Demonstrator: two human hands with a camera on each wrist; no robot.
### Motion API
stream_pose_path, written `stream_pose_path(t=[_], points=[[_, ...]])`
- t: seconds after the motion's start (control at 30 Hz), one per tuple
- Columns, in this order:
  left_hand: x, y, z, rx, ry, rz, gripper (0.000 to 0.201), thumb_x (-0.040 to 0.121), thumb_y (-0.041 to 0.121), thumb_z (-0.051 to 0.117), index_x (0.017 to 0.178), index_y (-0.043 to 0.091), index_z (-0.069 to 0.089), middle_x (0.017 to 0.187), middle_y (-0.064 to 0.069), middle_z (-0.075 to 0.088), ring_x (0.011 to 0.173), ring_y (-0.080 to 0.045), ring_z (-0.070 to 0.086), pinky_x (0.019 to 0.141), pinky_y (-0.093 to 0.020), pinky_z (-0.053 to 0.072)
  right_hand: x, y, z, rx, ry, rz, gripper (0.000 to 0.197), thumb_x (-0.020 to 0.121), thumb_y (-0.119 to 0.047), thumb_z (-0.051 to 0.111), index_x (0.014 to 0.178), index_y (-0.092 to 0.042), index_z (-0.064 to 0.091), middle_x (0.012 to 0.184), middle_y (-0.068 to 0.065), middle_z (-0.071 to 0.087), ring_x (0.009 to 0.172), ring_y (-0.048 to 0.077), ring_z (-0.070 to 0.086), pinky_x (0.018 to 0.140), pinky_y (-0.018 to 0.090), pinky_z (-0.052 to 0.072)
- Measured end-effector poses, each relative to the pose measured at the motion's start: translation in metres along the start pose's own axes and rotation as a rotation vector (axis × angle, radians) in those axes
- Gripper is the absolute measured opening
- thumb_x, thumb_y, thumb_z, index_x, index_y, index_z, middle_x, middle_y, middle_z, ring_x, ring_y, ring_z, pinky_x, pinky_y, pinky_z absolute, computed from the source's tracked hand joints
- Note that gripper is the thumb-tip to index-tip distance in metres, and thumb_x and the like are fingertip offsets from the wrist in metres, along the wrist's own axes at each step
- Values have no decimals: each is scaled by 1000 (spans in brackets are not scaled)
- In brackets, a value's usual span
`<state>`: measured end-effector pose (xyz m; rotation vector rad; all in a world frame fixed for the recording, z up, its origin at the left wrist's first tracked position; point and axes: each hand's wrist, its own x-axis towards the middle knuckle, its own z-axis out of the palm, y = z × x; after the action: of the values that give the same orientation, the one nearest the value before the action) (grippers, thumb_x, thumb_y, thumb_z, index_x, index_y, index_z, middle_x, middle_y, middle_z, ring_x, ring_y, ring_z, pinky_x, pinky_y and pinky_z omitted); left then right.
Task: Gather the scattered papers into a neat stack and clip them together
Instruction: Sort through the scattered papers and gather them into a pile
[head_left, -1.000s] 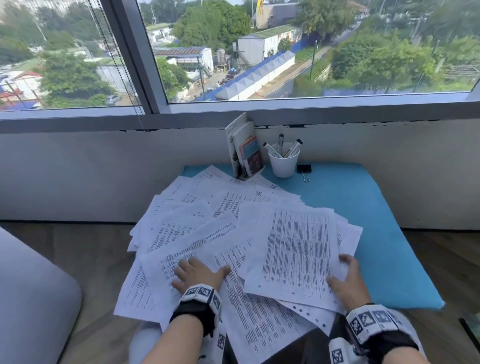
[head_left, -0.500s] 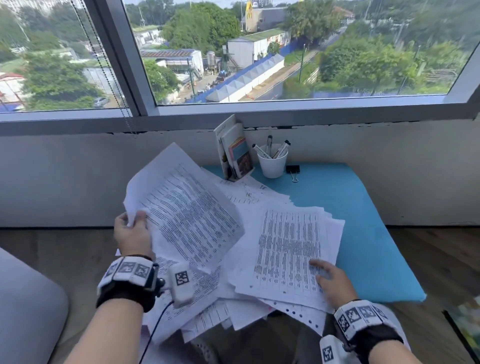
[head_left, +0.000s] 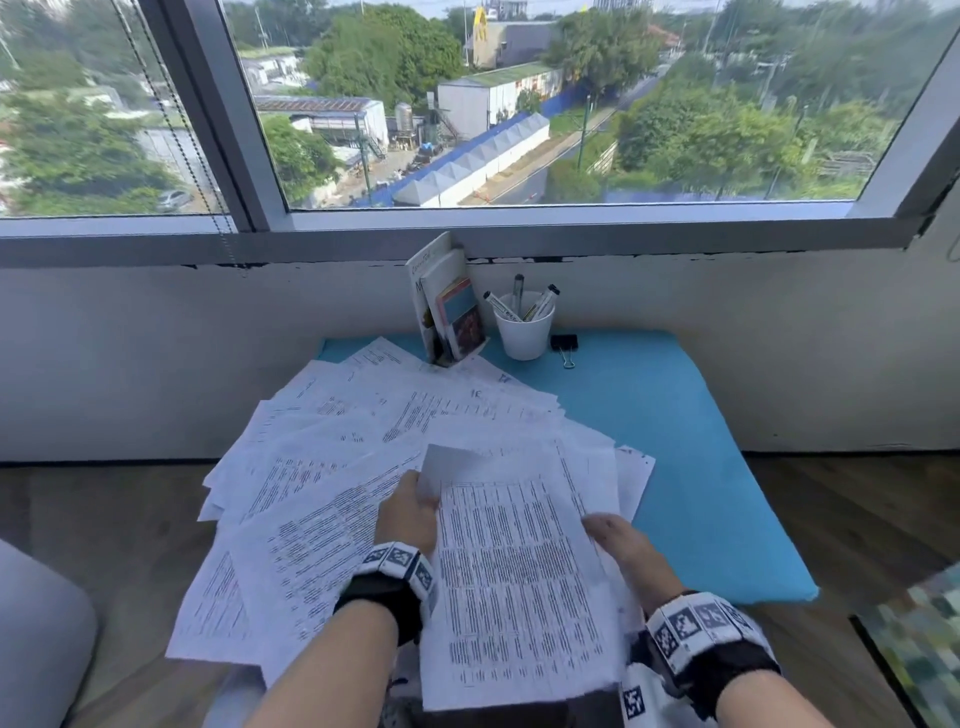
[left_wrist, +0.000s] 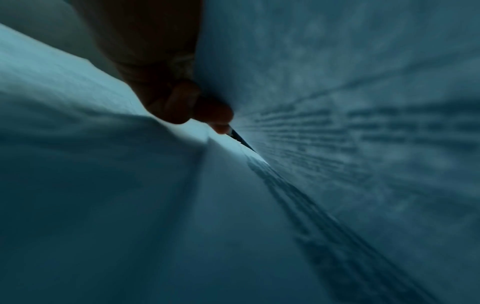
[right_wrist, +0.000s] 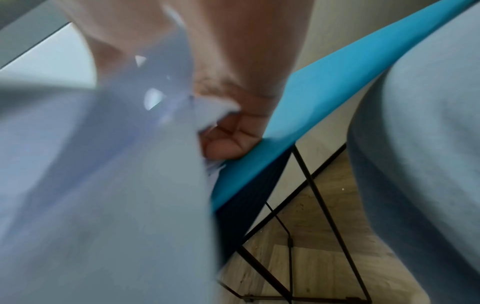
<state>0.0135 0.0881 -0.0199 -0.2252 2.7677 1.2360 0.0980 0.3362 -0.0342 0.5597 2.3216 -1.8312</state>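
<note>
Several printed white papers (head_left: 363, 431) lie fanned across the blue table top (head_left: 691, 457). A small bundle of sheets (head_left: 514, 582) is lifted at the near edge, between both hands. My left hand (head_left: 410, 512) pinches the bundle's left edge; the dark left wrist view shows its curled fingers (left_wrist: 182, 107) on paper (left_wrist: 337, 102). My right hand (head_left: 615, 540) grips the bundle's right edge, with the fingers (right_wrist: 228, 142) curled under the sheets (right_wrist: 103, 185). A black binder clip (head_left: 564, 345) lies at the back of the table, beside a white cup.
A white cup (head_left: 523, 332) with pens and a small stand of booklets (head_left: 449, 306) stand at the back, against the wall under the window. The table's black legs (right_wrist: 311, 185) show over the wooden floor. A grey cushion (head_left: 36, 639) sits at the left.
My left hand has brought its lifted sheet from the left onto the pile at the right. Both hands now hold the bundle at its edges, where the right hand earlier pressed flat on it.
</note>
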Motion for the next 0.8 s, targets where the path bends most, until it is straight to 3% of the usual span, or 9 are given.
stream_pose_path(t=[0.03,0.13,0.27,0.33,0.37,0.47,0.57,0.7,0.8], points=[[1,1,3,-15,12,-19,6,95,14,45,94,12,51,78,-9,60,59,-21,50,54,-27,35,-3,-2,0,-68,-33,-12,76,55,-69,71,109,-18,53,105,-7,59,98,11,56,84,22,39],[1,7,10,-88,7,-38,5,96,14,44,97,11,49,80,-8,58,65,-23,53,58,-28,38,-5,1,3,-267,-103,-4,57,76,-17,73,116,-26,34,117,3,52,100,19,55,83,23,39],[-2,6,11,-168,-17,-31,28,94,29,53,118,15,48,107,-5,60,92,-26,59,76,-32,46,1,5,-15,-53,-5,-33,86,79,8,63,138,-29,12,119,2,50,107,23,55,91,31,43],[0,1,10,-119,-6,21,26,92,31,56,114,17,49,105,-5,61,94,-25,59,81,-36,50,13,8,-48,0,137,27,85,78,9,63,141,-24,16,117,5,54,107,27,56,93,40,45],[2,-4,9,-54,-1,48,27,90,32,58,112,20,50,105,-5,60,98,-25,58,85,-39,49,20,9,-70,-53,197,58,75,77,7,65,137,-18,29,115,7,55,106,28,57,94,42,44],[4,-16,7,291,-27,66,43,85,46,59,122,27,49,127,-4,50,120,-26,45,99,-38,39,42,20,-148,-235,243,182,36,75,-10,72,109,-11,61,100,7,65,90,23,64,83,40,52],[3,-20,8,501,-68,45,69,79,63,55,135,26,39,141,-3,37,130,-27,35,106,-38,32,53,38,-210,-342,296,317,28,80,-21,71,105,-13,62,97,10,68,85,26,67,80,39,53],[1,-14,14,586,-78,-51,94,69,75,55,140,20,27,142,-7,31,131,-30,30,105,-43,31,56,38,-236,-573,315,421,18,90,-5,52,101,5,61,99,23,65,90,35,61,76,38,44],[4,-10,17,610,-78,-118,102,64,75,60,140,16,26,141,-9,33,130,-31,32,104,-43,33,64,39,-230,-601,300,440,13,89,-3,50,97,2,59,86,16,62,82,31,58,74,35,41]])
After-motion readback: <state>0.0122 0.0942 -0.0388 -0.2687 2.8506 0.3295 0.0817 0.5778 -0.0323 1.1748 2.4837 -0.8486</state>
